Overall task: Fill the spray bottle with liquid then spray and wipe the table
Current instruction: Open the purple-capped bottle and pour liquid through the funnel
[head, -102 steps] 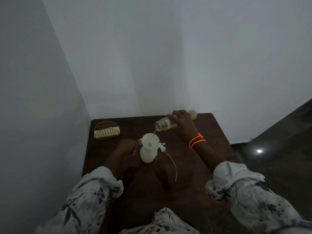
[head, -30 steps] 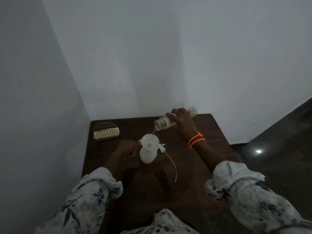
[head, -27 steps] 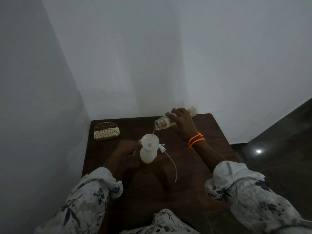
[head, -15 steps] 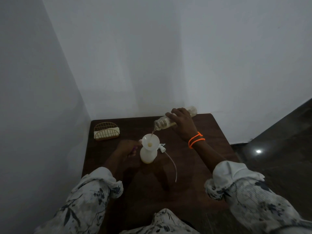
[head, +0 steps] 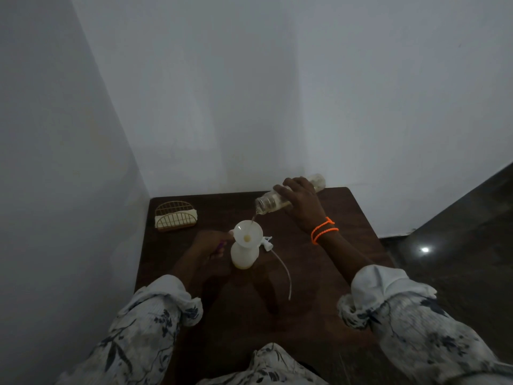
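The dark wooden counter [head: 319,273] fits into a corner: its left edge runs along the left wall and its far edge meets the far wall, while the right edge stands free beside dark floor [head: 458,232].

Near the middle of the counter, a little to the left, the white spray bottle [head: 244,254] stands upright with a white funnel [head: 248,232] seated in its neck. The right hand [head: 302,204] is wrapped around a clear bottle [head: 270,202] held above the far part of the counter, tilted with its mouth down and to the left; a thin stream falls from it into the funnel. Orange bands [head: 323,230] circle that wrist.

The left hand [head: 211,243] lies in shadow just left of the spray bottle, with a fingertip at the funnel's rim; I cannot tell whether its fingers grip the bottle or only rest beside it.

The spray head [head: 267,243] lies on the counter just right of the bottle, and its dip tube [head: 283,270] curves toward the near side.

A wire holder with napkins [head: 175,216] sits in the far left corner, well apart from the bottle.

Bare wood lies to the right of the tube and along the near edge between the two patterned sleeves [head: 410,323].
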A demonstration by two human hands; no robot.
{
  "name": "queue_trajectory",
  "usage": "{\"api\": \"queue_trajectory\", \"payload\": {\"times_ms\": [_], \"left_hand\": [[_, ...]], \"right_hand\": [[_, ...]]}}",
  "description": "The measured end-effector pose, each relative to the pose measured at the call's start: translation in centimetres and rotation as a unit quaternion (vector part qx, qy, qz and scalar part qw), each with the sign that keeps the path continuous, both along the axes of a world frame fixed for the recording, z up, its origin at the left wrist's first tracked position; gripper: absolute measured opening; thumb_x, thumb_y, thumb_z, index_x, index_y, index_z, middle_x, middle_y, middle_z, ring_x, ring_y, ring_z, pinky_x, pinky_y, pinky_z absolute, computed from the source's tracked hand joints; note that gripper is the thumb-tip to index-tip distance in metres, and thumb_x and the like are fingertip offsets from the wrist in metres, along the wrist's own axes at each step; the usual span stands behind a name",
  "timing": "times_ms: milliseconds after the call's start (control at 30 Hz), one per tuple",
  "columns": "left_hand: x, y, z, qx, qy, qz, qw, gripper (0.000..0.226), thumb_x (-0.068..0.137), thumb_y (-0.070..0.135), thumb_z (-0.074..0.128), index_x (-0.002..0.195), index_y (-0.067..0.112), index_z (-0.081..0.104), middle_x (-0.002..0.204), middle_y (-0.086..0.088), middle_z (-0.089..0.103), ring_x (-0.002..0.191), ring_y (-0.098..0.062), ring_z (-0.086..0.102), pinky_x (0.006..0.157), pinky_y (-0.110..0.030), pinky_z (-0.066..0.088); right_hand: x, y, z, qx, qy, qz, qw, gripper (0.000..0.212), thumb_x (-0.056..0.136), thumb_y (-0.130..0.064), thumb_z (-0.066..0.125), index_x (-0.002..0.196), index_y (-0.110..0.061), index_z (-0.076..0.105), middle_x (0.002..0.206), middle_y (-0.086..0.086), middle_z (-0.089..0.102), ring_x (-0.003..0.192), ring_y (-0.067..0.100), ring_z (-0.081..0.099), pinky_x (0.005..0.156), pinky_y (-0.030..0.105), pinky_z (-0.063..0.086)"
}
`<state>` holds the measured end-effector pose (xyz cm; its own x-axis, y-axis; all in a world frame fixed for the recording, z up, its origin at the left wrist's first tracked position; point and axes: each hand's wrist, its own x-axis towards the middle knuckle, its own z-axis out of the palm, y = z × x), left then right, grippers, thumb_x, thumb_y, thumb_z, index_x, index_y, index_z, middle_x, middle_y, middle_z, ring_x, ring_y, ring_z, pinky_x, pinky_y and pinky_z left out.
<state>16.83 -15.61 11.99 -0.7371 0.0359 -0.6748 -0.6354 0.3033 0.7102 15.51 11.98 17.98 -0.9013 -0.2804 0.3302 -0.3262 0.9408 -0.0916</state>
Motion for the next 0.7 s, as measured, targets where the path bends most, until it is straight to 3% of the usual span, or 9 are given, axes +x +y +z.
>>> {"api": "queue_trajectory", "payload": {"times_ms": [533,700], "left_hand": [[-0.4,0.0,-0.7,0.001,-0.005,-0.009,1.0,0.027,0.09,0.034,0.072,0.096,0.009,0.067,0.084,-0.007,0.066,0.071,-0.017,0.06,0.054,-0.026,0.048],[-0.6,-0.1,-0.8,-0.021,-0.003,-0.023,1.0,0.031,0.089,0.038,0.072,0.097,0.009,0.068,0.079,-0.006,0.066,0.063,-0.015,0.059,0.045,-0.023,0.044]], "right_hand": [[0.4,-0.3,0.6,-0.01,0.01,0.001,1.0,0.059,0.069,-0.002,0.069,0.126,-0.017,0.063,0.12,0.013,0.06,0.108,0.036,0.052,0.09,0.047,0.046],[1.0,-0.5,-0.6,-0.032,-0.031,-0.008,0.999,0.06,0.07,-0.007,0.075,0.128,-0.016,0.063,0.118,0.009,0.063,0.108,0.032,0.052,0.088,0.046,0.047]]}}
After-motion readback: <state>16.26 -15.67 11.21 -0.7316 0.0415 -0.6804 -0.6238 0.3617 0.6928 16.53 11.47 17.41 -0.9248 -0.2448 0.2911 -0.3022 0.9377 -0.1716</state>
